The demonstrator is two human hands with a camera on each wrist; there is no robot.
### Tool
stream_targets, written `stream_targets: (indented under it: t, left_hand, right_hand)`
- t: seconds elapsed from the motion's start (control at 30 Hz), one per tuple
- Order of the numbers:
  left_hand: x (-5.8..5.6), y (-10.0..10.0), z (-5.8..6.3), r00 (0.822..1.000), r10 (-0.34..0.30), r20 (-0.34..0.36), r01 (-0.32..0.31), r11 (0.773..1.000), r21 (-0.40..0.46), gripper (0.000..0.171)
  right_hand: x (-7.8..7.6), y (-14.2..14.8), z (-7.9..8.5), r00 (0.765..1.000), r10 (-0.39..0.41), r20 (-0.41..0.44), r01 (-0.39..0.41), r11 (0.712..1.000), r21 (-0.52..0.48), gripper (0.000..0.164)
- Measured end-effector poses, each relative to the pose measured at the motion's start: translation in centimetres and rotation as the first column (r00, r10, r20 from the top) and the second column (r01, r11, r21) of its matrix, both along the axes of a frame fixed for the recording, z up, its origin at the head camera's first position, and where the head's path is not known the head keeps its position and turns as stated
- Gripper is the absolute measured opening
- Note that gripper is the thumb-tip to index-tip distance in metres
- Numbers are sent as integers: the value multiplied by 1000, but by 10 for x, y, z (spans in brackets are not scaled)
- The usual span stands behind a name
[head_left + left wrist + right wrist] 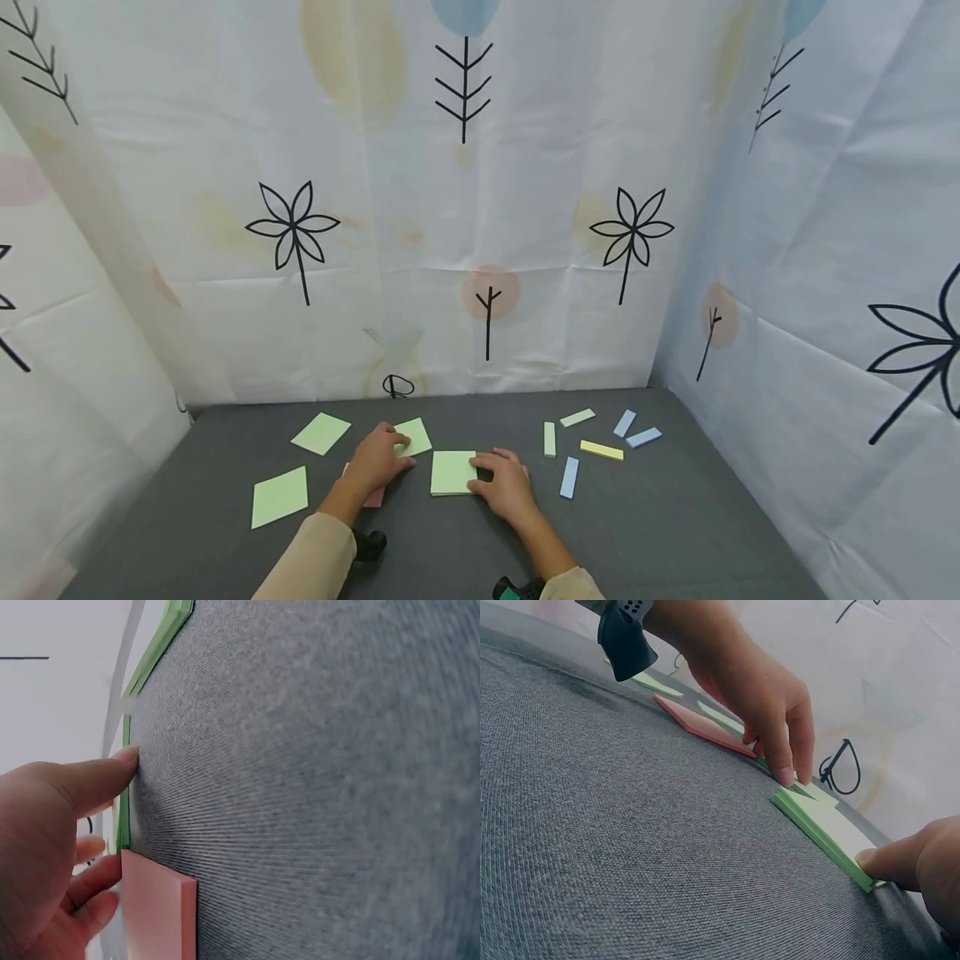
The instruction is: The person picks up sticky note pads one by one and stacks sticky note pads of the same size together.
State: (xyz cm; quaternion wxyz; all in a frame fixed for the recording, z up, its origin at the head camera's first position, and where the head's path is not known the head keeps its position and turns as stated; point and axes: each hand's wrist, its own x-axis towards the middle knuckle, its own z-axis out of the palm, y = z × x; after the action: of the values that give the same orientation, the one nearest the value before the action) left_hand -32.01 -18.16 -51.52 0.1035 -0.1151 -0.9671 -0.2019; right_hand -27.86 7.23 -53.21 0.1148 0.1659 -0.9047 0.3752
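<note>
My left hand (373, 460) holds a pale green sticky-note pad (417, 433), its thumb along the near edge and its fingers over the left part. Just right of it, a thicker green sticky-note pad (452, 472) with layered edges lies flat on the grey table. My right hand (506, 485) grips this one at its right side, the thumb (877, 859) at the near corner. Partly hidden under the left wrist in the head view is a pink sticky-note pad (373, 500); the left wrist view shows this pink block close below the fingers.
Two more green sticky-note pads, one at the back (321, 433) and one nearer (281, 497), lie at the left. Several narrow strips, among them a yellow strip (602, 450) and a blue strip (569, 477), are scattered at the right. Patterned white curtains (525, 208) surround the grey table (637, 533).
</note>
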Motion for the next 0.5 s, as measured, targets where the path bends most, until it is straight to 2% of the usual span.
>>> stream_targets:
  t: [0.13,0.23,0.37,0.5]
  left_hand:
    - [0,-5,-2,999,10,-52,-14,997,-76,35]
    - [-3,-13,-6,996,-29,-82,21,995,-98,36]
    - [-6,-23,-9,993,-103,-55,100,993,-60,38]
    - [-7,-25,-5,987,-162,-14,161,986,-40,38]
  right_hand:
    - [0,0,-1,1000,0,-3,0,1000,-2,35]
    - [0,0,-1,1000,3,-3,-3,1000,-7,36]
    - [-1,-1,-2,1000,11,-1,-11,1000,-16,35]
    - [-1,-1,-3,1000,6,-4,-6,1000,-20,35]
